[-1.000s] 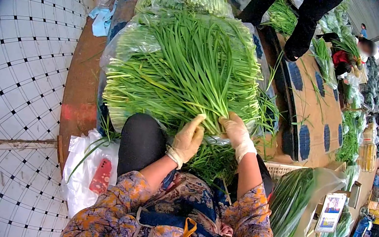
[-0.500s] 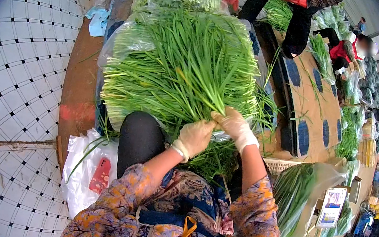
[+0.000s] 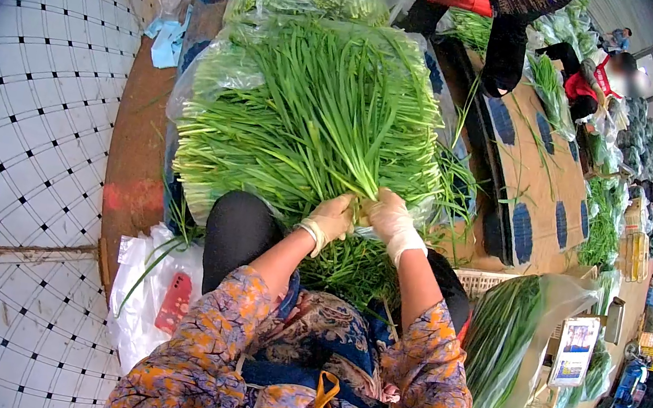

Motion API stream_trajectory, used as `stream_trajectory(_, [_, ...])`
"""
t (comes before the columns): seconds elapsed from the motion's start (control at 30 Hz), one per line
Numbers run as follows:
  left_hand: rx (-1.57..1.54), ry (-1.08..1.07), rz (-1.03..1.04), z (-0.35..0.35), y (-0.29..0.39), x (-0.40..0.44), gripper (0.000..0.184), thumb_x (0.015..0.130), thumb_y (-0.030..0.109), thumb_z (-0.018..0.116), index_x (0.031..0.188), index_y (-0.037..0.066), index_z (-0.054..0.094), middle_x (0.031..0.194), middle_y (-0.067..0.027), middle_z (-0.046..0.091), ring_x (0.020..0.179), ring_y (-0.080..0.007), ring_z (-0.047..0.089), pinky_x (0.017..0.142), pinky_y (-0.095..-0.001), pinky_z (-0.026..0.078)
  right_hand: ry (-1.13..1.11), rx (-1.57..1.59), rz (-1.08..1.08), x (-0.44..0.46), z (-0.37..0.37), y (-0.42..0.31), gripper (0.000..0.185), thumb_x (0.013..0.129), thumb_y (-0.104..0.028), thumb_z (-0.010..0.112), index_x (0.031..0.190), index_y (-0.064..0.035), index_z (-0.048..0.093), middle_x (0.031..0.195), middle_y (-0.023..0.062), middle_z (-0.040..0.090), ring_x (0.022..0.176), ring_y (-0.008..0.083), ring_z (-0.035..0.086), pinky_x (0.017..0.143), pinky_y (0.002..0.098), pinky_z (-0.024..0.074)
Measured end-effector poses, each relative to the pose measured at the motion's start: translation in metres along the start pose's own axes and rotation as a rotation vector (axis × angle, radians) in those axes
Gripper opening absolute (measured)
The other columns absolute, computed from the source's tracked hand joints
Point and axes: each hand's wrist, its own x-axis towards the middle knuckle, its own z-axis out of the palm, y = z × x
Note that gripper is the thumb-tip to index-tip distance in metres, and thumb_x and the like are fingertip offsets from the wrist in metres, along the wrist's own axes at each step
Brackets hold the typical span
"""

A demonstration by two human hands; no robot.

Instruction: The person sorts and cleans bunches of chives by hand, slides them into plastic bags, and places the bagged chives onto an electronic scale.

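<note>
Long green leafy stalks (image 3: 333,111) lie in a wide heap on clear plastic in front of me, their pale ends at the left and right sides. My right hand (image 3: 388,218), in a pale glove, is closed round the gathered lower ends of a bunch whose leaves fan out over the heap. Close beside it, my left hand (image 3: 331,217), gloved too, has its fingers curled in at the same ends. Between the hands and my lap are loose greens (image 3: 355,268).
A red phone (image 3: 174,301) rests on a white plastic bag (image 3: 138,260) at the left. Bagged greens (image 3: 502,334) and a printed card (image 3: 575,350) are at the right. A co-worker in red gloves (image 3: 465,0) stands beyond the heap; another person crouches farther right.
Both hands have shifted slightly left and stay close together at the bunch's ends. The co-worker's red gloves have come into view at the top.
</note>
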Motion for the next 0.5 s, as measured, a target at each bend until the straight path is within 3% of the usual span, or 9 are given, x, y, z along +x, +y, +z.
stream_trajectory(0.03, [0.002,0.001,0.001,0.0,-0.002,0.0,0.031,0.086,0.012,0.044,0.116,0.009,0.049,0.066,-0.0033,0.056,0.051,-0.0113,0.051,0.047,-0.0235,0.044,0.007,0.016,0.024,0.006,0.0,0.008,0.022,0.085,-0.018,0.055,0.097,0.0001,0.055,0.066,0.0059,0.06,0.054,0.0127,0.05,0.052,0.0257,0.0412])
stream_trajectory(0.13, [0.105,0.056,0.065,0.003,-0.008,-0.002,0.052,0.088,0.009,0.04,0.138,0.02,0.03,0.067,-0.0027,0.056,0.051,-0.0112,0.05,0.047,-0.0248,0.045,-0.055,0.183,0.055,-0.025,-0.04,-0.033,0.021,0.087,-0.017,0.054,0.1,-0.0017,0.054,0.064,0.003,0.058,0.051,0.0092,0.047,0.047,0.0228,0.0378])
stream_trajectory(0.17, [0.003,0.036,-0.019,0.003,-0.003,-0.003,0.053,0.088,0.006,0.038,0.137,0.025,0.03,0.07,-0.0032,0.056,0.051,-0.011,0.05,0.046,-0.0241,0.045,-0.028,0.252,0.016,-0.032,-0.05,-0.038,0.028,0.084,-0.026,0.057,0.089,0.0013,0.055,0.067,0.0125,0.058,0.059,0.0206,0.054,0.056,0.0342,0.043])
stream_trajectory(0.27, [-0.174,-0.003,-0.027,0.003,-0.016,0.006,0.055,0.088,0.004,0.038,0.137,0.027,0.03,0.073,-0.0035,0.055,0.052,-0.011,0.049,0.045,-0.0235,0.044,-0.007,0.422,-0.032,-0.065,-0.089,-0.071,0.03,0.085,-0.028,0.058,0.1,-0.0015,0.055,0.06,0.0051,0.056,0.048,0.0111,0.049,0.045,0.0243,0.0363])
stream_trajectory(0.33, [-0.193,-0.01,-0.041,0.002,-0.017,0.006,0.056,0.087,0.002,0.04,0.137,0.027,0.031,0.071,-0.0032,0.054,0.052,-0.0109,0.048,0.044,-0.0235,0.044,0.061,0.469,0.017,-0.097,-0.118,-0.104,0.03,0.085,-0.026,0.058,0.102,-0.0023,0.054,0.058,0.0014,0.055,0.044,0.0068,0.044,0.041,0.0203,0.0311])
stream_trajectory(0.4, [-0.371,-0.087,-0.051,0.001,-0.022,0.009,0.057,0.086,0.002,0.043,0.136,0.027,0.033,0.071,-0.0011,0.048,0.053,-0.0111,0.047,0.045,-0.0239,0.041,0.027,0.52,-0.003,-0.09,-0.132,-0.088,0.027,0.084,-0.023,0.059,0.1,-0.0023,0.053,0.057,0.0,0.053,0.042,0.0052,0.038,0.039,0.0199,0.0277])
stream_trajectory(0.5, [-0.401,-0.161,-0.065,-0.002,0.0,-0.008,0.051,0.086,0.007,0.046,0.134,0.02,0.036,0.078,-0.0059,0.06,0.053,-0.0121,0.054,0.044,-0.0228,0.044,0.041,0.559,0.02,-0.086,-0.131,-0.076,0.026,0.084,-0.023,0.059,0.099,-0.0032,0.054,0.056,-0.0002,0.053,0.042,0.0051,0.037,0.039,0.0204,0.0272])
